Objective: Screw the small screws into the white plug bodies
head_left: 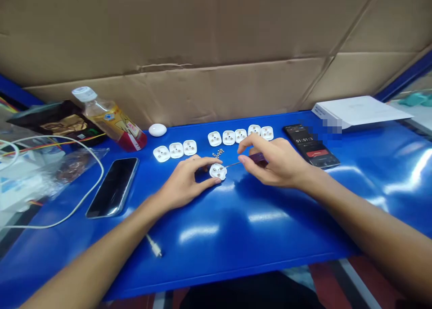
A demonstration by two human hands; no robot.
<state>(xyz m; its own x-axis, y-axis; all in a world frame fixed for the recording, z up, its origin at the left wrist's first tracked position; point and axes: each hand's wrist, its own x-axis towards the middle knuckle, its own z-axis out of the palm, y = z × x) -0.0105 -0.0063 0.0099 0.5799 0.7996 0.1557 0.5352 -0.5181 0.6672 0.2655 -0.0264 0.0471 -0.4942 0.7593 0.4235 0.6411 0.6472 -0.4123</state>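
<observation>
My left hand (189,181) grips a small white round-cornered plastic piece (218,171) between thumb and fingers, low over the blue table. My right hand (270,160) is closed around the dark handle of a screwdriver (257,158); its thin shaft points left, with the tip at the right edge of the white piece. Just behind the piece lies a small pile of screws (218,154). Similar white pieces stand in two rows behind my hands: three on the left (176,150) and several on the right (228,137).
On the left are a tilted drink bottle (111,120), a dark phone (114,187), a white cable (86,196) and a white oval object (157,129). A phone showing a timer (312,146) and a white box (361,111) lie right. Cardboard (216,39) stands behind.
</observation>
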